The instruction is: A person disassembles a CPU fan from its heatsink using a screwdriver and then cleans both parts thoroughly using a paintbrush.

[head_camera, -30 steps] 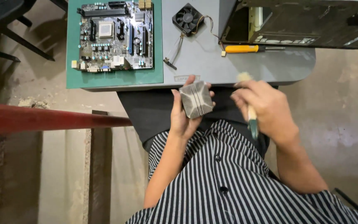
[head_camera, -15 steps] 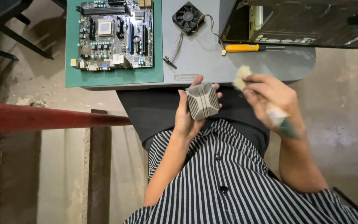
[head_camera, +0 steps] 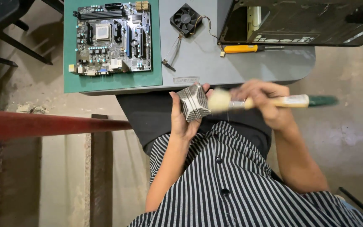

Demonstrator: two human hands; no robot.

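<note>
- Left hand (head_camera: 183,120): centre of the frame, just below the table edge; fingers and thumb clamped around a finned metal heat sink (head_camera: 194,102), held over the lap with its fins turned toward the brush.
- Right hand (head_camera: 265,105): right of centre, fingers closed around the pale handle of a paintbrush (head_camera: 269,102); the hand is motion-blurred.
- Paintbrush: lies level across the frame, green handle end pointing to the right edge, cream bristles touching the right face of the heat sink.
- Change: a second ago the brush pointed downward beside the heat sink; half a second ago it was lifted clear with bristles up; it now lies flat with bristles on the fins. Judged from this and the blur, a sweeping stroke across the fins is under way, so dusting of the heat sink is in progress rather than finished.
- Heat sink: has stayed in the same grip and place throughout.
- Grey table (head_camera: 198,63): upper centre of the frame.
- Green mat (head_camera: 70,82): upper left, bearing a circuit board (head_camera: 112,38).
- Black fan (head_camera: 185,19): top centre, with its lead trailing beside it.
- Yellow-handled screwdriver (head_camera: 242,48): upper right of centre, just in front of an open computer case (head_camera: 307,21).
- Red bar (head_camera: 43,124): left, crossing the frame level.
</note>
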